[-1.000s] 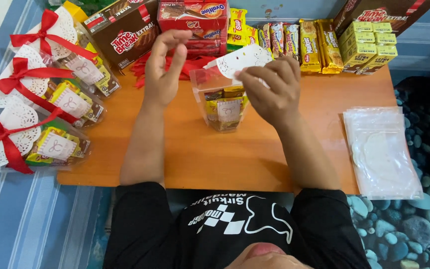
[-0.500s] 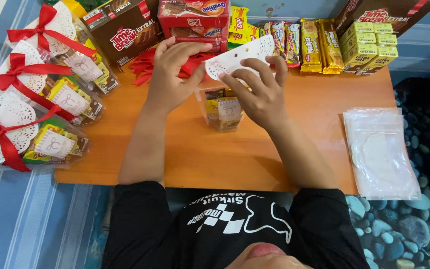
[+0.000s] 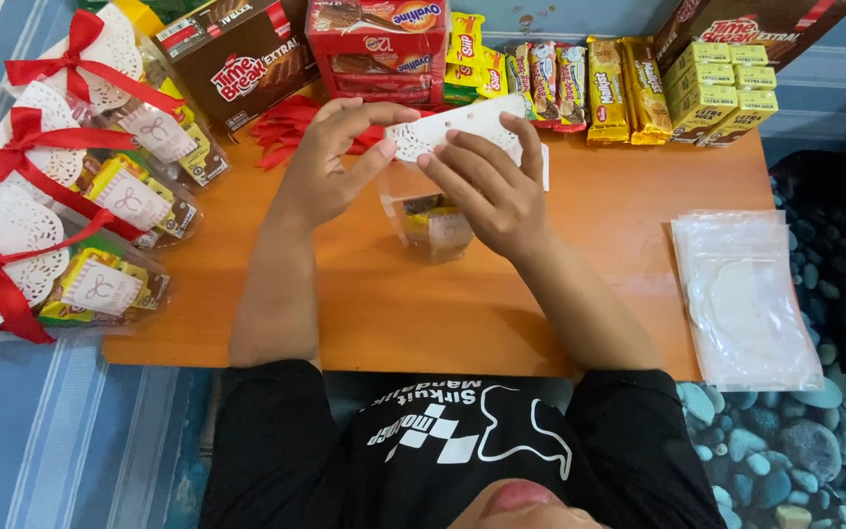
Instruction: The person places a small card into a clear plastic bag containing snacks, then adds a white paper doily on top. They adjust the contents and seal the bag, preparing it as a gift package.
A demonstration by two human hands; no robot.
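Now | left hand [image 3: 330, 162], right hand [image 3: 487, 186] | fingers pinch white doily [image 3: 462, 125] | above snack bag [image 3: 433, 220]

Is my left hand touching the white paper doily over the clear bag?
Touching. The head view shows the left hand pinching the doily at its left end, thumb and forefinger closed on the lacy edge.

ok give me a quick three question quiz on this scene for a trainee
1. True or false: both hands hold the white paper doily over the clear bag.
2. Which side of the table has the finished bags with red ribbons? A) the person's left B) the person's right
3. What lies by the right hand, at the table's right edge?

Key: 1 true; 2 A; 3 a stack of clear plastic bags.
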